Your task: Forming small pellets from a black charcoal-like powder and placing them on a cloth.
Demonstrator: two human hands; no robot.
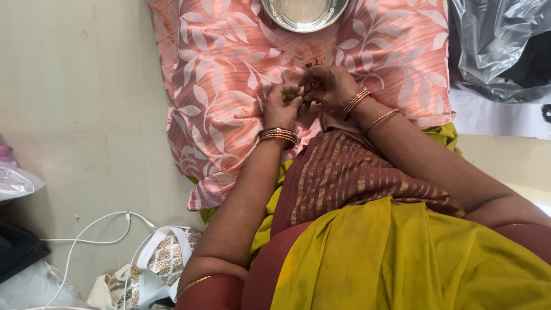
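Note:
My left hand and my right hand meet over a pink leaf-patterned cloth spread on the floor. The fingertips of both hands pinch together at one spot, gripping something very small that I cannot make out. Bangles ring both wrists. A few dark specks lie on the cloth just beyond my right hand. A round steel plate rests on the cloth at the top edge of view. My lap, in maroon striped and mustard fabric, fills the lower right.
A grey plastic bag lies at the top right. White cables and a printed cloth bag sit on the pale floor at the lower left. More plastic and a dark object are at the left edge.

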